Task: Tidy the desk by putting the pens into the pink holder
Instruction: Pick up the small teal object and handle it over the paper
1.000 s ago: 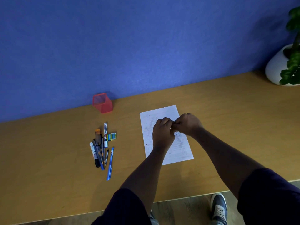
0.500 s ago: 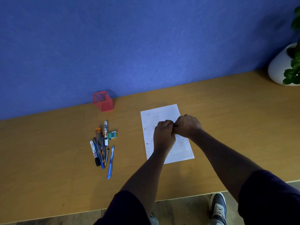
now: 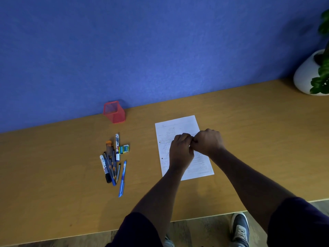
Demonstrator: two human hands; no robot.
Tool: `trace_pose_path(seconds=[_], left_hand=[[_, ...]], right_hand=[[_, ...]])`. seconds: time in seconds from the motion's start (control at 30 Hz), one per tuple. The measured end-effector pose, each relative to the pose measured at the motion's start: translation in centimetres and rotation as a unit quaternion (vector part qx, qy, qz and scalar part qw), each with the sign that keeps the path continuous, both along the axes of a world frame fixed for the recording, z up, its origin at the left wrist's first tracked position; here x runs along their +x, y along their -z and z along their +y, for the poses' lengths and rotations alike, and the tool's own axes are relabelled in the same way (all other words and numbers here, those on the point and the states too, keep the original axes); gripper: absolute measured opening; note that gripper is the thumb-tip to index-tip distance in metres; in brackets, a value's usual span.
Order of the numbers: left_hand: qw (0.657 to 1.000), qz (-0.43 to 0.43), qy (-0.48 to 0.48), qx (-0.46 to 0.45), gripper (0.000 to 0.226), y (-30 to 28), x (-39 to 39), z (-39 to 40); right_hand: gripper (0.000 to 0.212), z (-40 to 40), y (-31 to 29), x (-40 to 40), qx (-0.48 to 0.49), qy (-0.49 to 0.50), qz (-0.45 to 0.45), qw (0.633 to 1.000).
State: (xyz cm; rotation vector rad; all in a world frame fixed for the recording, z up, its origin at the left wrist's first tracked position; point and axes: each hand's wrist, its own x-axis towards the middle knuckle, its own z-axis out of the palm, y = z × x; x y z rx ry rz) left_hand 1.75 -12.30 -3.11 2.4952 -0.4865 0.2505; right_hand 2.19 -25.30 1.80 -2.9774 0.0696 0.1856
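A pink mesh holder (image 3: 114, 112) stands at the back of the wooden desk (image 3: 53, 166), against the blue wall. In front of it lies a loose pile of several pens and markers (image 3: 112, 162), with a blue pen (image 3: 122, 179) at the pile's right. My left hand (image 3: 180, 152) and my right hand (image 3: 207, 141) are both closed into fists that touch each other above a printed sheet of paper (image 3: 178, 125). Neither hand visibly holds anything, and both are well to the right of the pens.
A small green and yellow eraser box (image 3: 124, 149) lies beside the pens. A white pot with a green plant (image 3: 309, 75) stands at the desk's far right. The desk's front edge runs below my arms, and a shoe (image 3: 239, 229) shows on the floor.
The hands stay pressed together over the paper, shifting only slightly. The view has drifted a little, nothing on the desk has moved.
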Motion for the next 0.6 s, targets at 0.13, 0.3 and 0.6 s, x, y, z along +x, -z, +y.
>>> trace_pose_path(seconds=[0.13, 0.3, 0.6], left_hand=[[1.0, -0.017, 0.019, 0.002, 0.019, -0.2, 0.0, 0.3], [0.999, -0.014, 0.027, 0.016, 0.014, -0.2, 0.1, 0.4], [0.998, 0.033, 0.029, 0.043, 0.016, 0.9, -1.4, 0.7]], right_hand=[[0.032, -0.1, 0.9, -0.9, 0.035, 0.018, -0.059, 0.997], [0.041, -0.5, 1.0, -0.3, 0.034, -0.01, -0.018, 0.999], [0.029, -0.4, 1.6, -0.2, 0.011, -0.052, 0.066, 0.996]])
